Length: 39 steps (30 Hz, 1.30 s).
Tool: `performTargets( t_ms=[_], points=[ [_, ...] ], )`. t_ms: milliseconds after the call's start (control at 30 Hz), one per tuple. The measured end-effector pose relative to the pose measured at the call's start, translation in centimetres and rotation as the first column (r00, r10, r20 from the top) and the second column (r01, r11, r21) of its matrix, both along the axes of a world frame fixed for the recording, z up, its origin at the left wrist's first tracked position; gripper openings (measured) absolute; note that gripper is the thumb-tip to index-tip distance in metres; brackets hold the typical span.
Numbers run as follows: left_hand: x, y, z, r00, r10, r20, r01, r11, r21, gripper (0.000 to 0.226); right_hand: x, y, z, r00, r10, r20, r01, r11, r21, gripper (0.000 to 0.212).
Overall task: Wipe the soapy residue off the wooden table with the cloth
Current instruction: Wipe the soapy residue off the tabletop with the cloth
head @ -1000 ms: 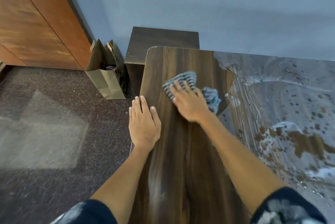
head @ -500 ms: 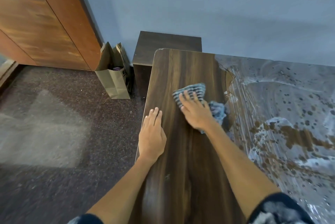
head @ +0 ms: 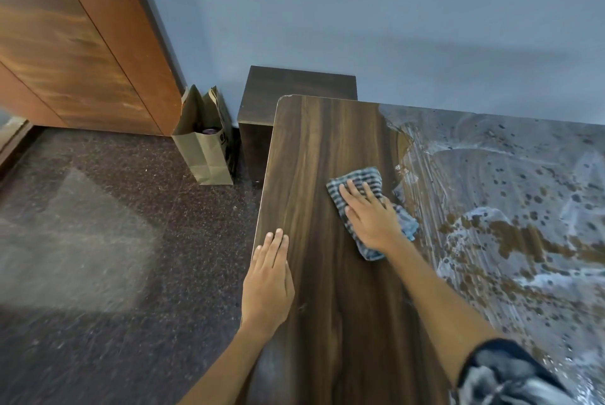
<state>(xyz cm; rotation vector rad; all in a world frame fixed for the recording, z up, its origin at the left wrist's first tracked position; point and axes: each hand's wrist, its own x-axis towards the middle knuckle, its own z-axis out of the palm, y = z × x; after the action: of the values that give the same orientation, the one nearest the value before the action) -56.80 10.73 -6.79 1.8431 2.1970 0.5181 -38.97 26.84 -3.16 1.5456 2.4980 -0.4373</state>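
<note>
So far I count roughly the left strip of the wooden table (head: 320, 273) as done: from its left edge across to the middle of the frame the dark grain shows bare and dry-looking. My right hand (head: 370, 221) lies flat on the cloth (head: 361, 180), fingers spread and straight, pressing the blue checked fabric against the wood just at the border of the cleaned strip; nothing is pinched. My left hand (head: 268, 280) rests palm-down near the table's left edge, lower centre of the frame, fingers straight and close together, holding nothing. What is left is the larger share: the soapy residue (head: 510, 208) covers the whole right side of the frame, streaked beside the cloth and blotched with foam farther right. I judge the job well under half finished.
</note>
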Motion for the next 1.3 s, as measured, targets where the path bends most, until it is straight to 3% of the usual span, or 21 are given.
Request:
performTargets(
  t_ms=[67, 200, 333, 467, 533, 600, 833, 967, 1100, 1233, 1300],
  points=[
    [0.1, 0.0, 0.2, 1.000, 0.012, 0.006, -0.012, 1.000, -0.006, 0.049, -2.4, -1.4, -0.4, 0.999, 0.000, -0.044, 0.001, 1.000, 0.016, 0.050],
    [0.1, 0.0, 0.4, 1.000, 0.017, 0.023, -0.017, 1.000, -0.008, 0.049, -1.9, -8.4, -0.6, 0.962, 0.225, -0.156, -0.223, 0.974, 0.032, 0.057],
    [0.2, 0.1, 0.4, 0.999, 0.025, 0.035, -0.025, 1.000, 0.003, 0.050, 3.7, -11.0, -0.8, 0.940, 0.327, -0.096, -0.323, 0.945, 0.054, 0.049],
    [0.2, 0.2, 0.2, 0.999, 0.030, 0.028, -0.031, 0.999, 0.022, 0.051, 4.3, -5.4, -0.6, 0.994, 0.113, -0.006, -0.112, 0.992, 0.058, 0.064],
    [0.1, 0.2, 0.2, 0.999, 0.028, 0.028, -0.029, 0.999, 0.027, 0.051, 1.9, -4.0, -0.9, 1.000, -0.015, -0.009, 0.015, 0.997, 0.073, 0.063],
    [0.0, 0.3, 0.1, 0.999, 0.026, 0.021, -0.026, 0.999, 0.031, 0.051, -0.4, -4.4, -1.0, 0.999, -0.036, -0.010, 0.036, 0.998, 0.048, 0.059],
    [0.1, 0.1, 0.1, 1.000, -0.001, 0.030, 0.000, 1.000, 0.024, 0.052, 2.5, -14.1, -1.1, 0.942, 0.326, -0.086, -0.324, 0.945, 0.036, 0.049],
    [0.0, 0.1, 0.1, 0.999, -0.004, 0.049, 0.002, 0.999, 0.040, 0.055, 6.0, -11.9, -0.4, 0.992, 0.125, 0.021, -0.126, 0.989, 0.070, 0.057],
    [-0.1, -0.2, 0.0, 0.996, 0.008, 0.090, -0.014, 0.998, 0.068, 0.057, 1.7, -10.0, -0.4, 0.996, -0.085, 0.021, 0.086, 0.996, -0.016, 0.052],
    [0.0, -0.6, 0.3, 0.993, -0.001, 0.118, -0.005, 0.998, 0.055, 0.055, -1.3, -15.2, -0.3, 0.986, 0.158, -0.054, -0.159, 0.987, 0.000, 0.059],
    [-0.3, -1.2, 0.3, 0.993, -0.033, 0.110, 0.030, 0.999, 0.032, 0.053, 0.0, -18.7, -0.1, 0.954, 0.284, -0.093, -0.288, 0.957, -0.027, 0.053]
  ],
)
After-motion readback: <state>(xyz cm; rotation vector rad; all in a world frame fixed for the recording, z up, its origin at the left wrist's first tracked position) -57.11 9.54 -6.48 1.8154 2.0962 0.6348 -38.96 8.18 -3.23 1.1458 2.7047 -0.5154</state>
